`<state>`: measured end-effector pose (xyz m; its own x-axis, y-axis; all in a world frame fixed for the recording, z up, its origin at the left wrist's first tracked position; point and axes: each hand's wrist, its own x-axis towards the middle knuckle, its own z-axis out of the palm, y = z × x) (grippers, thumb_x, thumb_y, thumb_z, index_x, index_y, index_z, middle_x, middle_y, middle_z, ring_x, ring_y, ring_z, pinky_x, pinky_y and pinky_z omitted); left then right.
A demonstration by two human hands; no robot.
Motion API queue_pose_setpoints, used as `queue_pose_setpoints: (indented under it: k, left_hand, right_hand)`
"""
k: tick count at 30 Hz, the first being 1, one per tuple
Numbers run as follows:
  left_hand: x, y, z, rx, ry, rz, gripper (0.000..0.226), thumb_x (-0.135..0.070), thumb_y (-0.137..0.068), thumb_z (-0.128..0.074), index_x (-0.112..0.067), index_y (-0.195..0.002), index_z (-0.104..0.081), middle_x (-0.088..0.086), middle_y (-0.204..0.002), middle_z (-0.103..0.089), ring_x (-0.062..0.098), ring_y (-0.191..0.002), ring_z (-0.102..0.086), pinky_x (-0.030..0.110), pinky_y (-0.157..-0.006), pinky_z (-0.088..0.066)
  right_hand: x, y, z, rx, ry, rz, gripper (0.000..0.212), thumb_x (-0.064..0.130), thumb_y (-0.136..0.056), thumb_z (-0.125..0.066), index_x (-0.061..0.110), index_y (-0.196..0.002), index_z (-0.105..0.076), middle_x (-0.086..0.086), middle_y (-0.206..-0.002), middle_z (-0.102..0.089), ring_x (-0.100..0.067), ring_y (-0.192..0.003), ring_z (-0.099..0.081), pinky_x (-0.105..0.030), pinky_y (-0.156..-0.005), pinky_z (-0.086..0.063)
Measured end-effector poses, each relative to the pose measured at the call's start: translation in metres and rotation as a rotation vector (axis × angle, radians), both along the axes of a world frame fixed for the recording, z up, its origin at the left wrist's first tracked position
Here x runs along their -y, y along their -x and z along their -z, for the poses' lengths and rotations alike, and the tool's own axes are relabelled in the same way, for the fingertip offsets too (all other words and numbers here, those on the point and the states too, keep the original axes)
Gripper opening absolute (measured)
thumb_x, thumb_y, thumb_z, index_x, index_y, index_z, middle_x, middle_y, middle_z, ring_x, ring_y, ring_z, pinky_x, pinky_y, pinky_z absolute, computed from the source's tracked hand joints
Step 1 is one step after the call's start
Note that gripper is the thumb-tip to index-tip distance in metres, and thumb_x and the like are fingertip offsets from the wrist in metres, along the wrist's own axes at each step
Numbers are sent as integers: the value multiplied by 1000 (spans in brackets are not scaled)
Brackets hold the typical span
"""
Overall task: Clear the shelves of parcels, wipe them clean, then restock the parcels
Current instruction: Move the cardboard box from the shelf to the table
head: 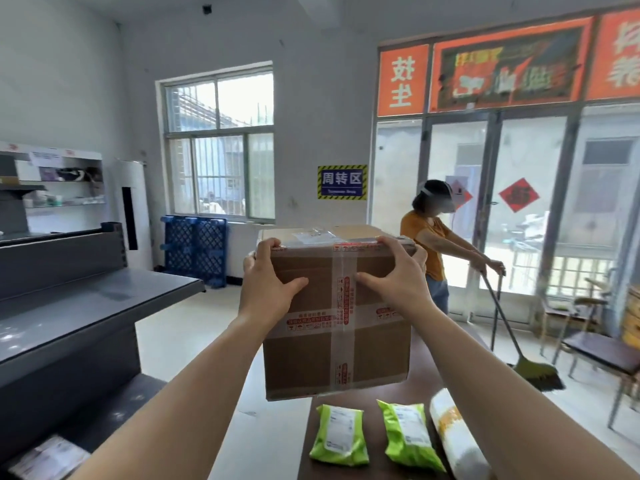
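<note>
A large brown cardboard box (311, 355) sealed with red-printed tape hangs in front of me at chest height. My left hand (266, 282) grips its upper left edge, fingers curled over the top and thumb on the front face. My right hand (398, 275) grips the upper right edge the same way. The box's bottom edge is above the far end of a dark brown table (415, 389). On that table lie two green mailer bags (341, 434) (408, 434) and a white-and-yellow parcel (457, 441). Grey metal shelves (69, 306) stand to my left with bare boards.
A person with a broom (533, 372) sweeps the floor behind the table, near glass doors. A chair (602, 344) stands at the right. Blue plastic pallets (194, 247) lean under the window. A flat parcel (48, 459) lies on the lowest shelf board at bottom left.
</note>
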<state>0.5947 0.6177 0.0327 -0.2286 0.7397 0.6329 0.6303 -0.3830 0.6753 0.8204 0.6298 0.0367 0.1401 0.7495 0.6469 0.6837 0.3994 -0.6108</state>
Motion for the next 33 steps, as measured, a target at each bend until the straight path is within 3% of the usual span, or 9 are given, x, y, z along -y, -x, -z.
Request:
queue_pose_setpoints:
  k: [3, 11, 19, 23, 33]
  left_hand:
    - [-3, -29, 13, 7, 13, 58, 71, -31, -76, -79, -39, -128, -32, 4, -128, -42, 11, -99, -43, 24, -80, -41]
    - [-9, -117, 49, 39, 71, 204, 71, -27, -73, -81, -38, -127, -34, 3, -129, -41, 12, -101, -42, 26, -86, -41]
    - [-18, -207, 83, 39, 113, 273, 70, -28, -74, -80, -36, -127, -34, 3, -132, -40, 13, -109, -43, 28, -86, -42]
    - [-23, -248, 100, 45, 145, 294, 71, -28, -74, -80, -38, -126, -32, 3, -134, -39, 18, -115, -45, 37, -92, -47]
    - [-37, -321, 141, 32, 201, 306, 72, -29, -70, -82, -40, -121, -34, 1, -130, -38, 12, -102, -45, 31, -89, -46]
  right_hand:
    - [6, -29, 13, 11, 22, 67, 75, 51, -74, -77, 45, -136, -35, -7, -143, -24, -33, -130, -35, -45, -106, -39]
    - [24, -118, 45, 17, 110, 170, 75, 51, -73, -77, 43, -135, -37, -3, -145, -18, -34, -135, -30, -53, -110, -37]
    - [33, -206, 76, 12, 157, 227, 74, 46, -72, -79, 39, -135, -40, -3, -140, -19, -33, -133, -30, -46, -109, -39]
    - [31, -246, 89, 13, 169, 247, 73, 44, -72, -80, 40, -133, -41, -1, -139, -18, -31, -131, -32, -44, -108, -40]
    - [30, -316, 130, 1, 195, 276, 73, 40, -71, -82, 36, -134, -44, -3, -143, -17, -31, -132, -33, -41, -110, -37]
